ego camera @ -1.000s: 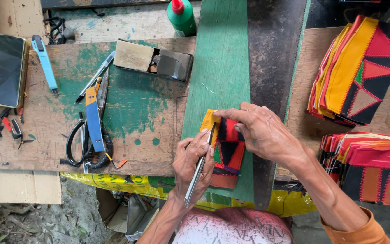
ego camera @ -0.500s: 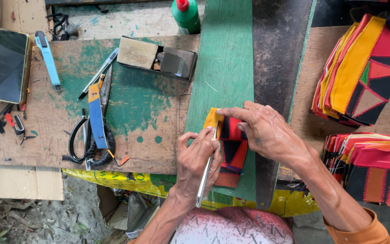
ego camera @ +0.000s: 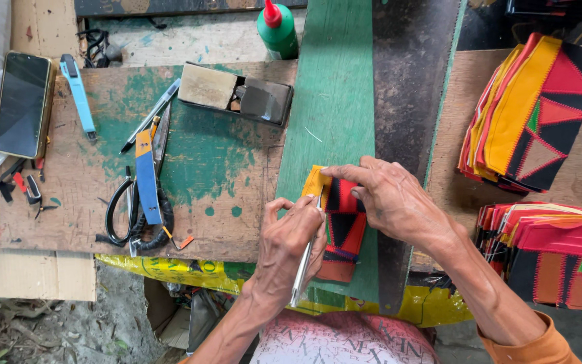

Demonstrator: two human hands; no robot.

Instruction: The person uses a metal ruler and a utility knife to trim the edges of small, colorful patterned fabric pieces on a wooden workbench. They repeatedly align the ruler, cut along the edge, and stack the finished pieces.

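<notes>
Since the earlier frame, both hands have shifted slightly right along the green board (ego camera: 335, 101), working the same cloth piece (ego camera: 342, 226). Left hand (ego camera: 289, 246) fingers are curled shut around a thin metal tool (ego camera: 302, 273), its tip at the piece's yellow edge. Right hand (ego camera: 392, 202) presses down flat, fingers extended, pinning the piece to the board. Scissors (ego camera: 129, 212), blue cutter (ego camera: 79, 94) and phone (ego camera: 23, 104) lie on the surface to the left; cloth stacks (ego camera: 540, 114) sit to the right.
</notes>
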